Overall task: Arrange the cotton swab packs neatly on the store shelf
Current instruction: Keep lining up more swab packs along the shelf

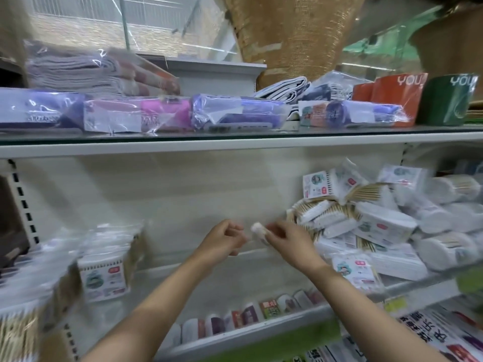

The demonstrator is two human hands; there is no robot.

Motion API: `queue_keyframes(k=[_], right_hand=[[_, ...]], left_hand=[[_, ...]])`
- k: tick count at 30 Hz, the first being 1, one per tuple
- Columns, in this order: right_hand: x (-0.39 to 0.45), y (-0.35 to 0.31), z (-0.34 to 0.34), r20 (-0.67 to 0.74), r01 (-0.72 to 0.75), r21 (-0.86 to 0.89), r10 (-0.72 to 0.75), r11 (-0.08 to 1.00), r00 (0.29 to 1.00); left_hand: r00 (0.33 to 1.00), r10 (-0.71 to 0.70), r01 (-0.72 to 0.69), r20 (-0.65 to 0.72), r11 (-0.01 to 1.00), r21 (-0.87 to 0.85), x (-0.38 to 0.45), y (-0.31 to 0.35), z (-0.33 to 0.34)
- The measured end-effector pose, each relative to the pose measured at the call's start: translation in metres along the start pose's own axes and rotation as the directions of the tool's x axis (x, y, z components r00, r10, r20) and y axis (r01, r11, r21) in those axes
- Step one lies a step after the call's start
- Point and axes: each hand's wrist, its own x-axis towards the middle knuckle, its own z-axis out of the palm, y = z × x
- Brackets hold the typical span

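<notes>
A jumbled heap of cotton swab packs (386,226) lies on the right of the middle shelf (235,259). Upright packs (104,273) stand in a row on the left of that shelf. My right hand (285,239) pinches a small white pack (257,229), seen end-on, just left of the heap. My left hand (224,239) sits close beside it with curled fingers; the blur hides whether it touches the pack. Both hands hover in front of the bare middle stretch of the shelf.
The upper shelf (235,145) carries folded cloths in plastic bags (235,111), an orange box (392,92) and a green box (447,100). Below, a lower shelf holds small rolls (235,317). A slotted upright (23,202) runs down the left.
</notes>
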Motion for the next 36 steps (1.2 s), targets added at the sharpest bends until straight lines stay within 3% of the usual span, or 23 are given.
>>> queue_keyframes(k=[1,3,5,8,12,14,16,20,27,32,36], right_hand=[[0.004,-0.007,0.003,-0.006,-0.053,0.221,0.055,0.974,0.998],[0.009,-0.021,0.01,0.05,-0.143,0.594,0.141,0.792,0.989],[0.015,-0.033,0.022,0.15,-0.201,0.794,0.136,0.573,0.979],[0.02,-0.051,0.04,0.264,-0.277,0.895,0.086,0.35,0.961],[0.03,-0.067,0.061,0.321,-0.331,0.918,0.08,0.219,0.944],[0.032,-0.066,0.067,0.373,-0.376,0.891,0.063,0.256,0.926],[0.03,-0.061,0.069,0.423,-0.401,0.84,0.022,0.366,0.906],[0.024,-0.055,0.068,0.414,-0.363,0.816,-0.015,0.45,0.91],[0.021,-0.059,0.069,0.399,-0.363,0.84,-0.005,0.404,0.917],[0.022,-0.057,0.066,0.324,-0.318,0.907,0.023,0.275,0.946],[0.017,-0.059,0.064,0.394,-0.348,0.851,-0.043,0.393,0.918]], left_hand=[[0.999,-0.019,0.019,-0.026,1.0,0.009,-0.001,-0.002,-0.006],[0.998,-0.041,0.039,-0.046,0.999,-0.03,-0.003,-0.008,-0.02],[0.999,-0.034,0.029,-0.033,0.987,-0.159,-0.005,-0.012,-0.034],[0.997,0.019,-0.042,-0.072,0.942,-0.333,-0.008,-0.018,-0.051],[0.988,0.046,-0.117,-0.15,0.854,-0.507,-0.009,-0.021,-0.061],[0.983,0.04,-0.136,-0.177,0.808,-0.573,-0.008,-0.022,-0.063],[0.982,0.04,-0.145,-0.186,0.792,-0.592,-0.007,-0.023,-0.064],[0.988,0.037,-0.106,-0.15,0.872,-0.479,-0.005,-0.027,-0.06],[0.98,0.003,-0.114,-0.198,0.825,-0.554,-0.005,-0.023,-0.064],[0.984,-0.036,-0.063,-0.175,0.847,-0.528,-0.008,-0.024,-0.064],[0.985,-0.02,-0.084,-0.17,0.811,-0.579,-0.012,-0.02,-0.064]])
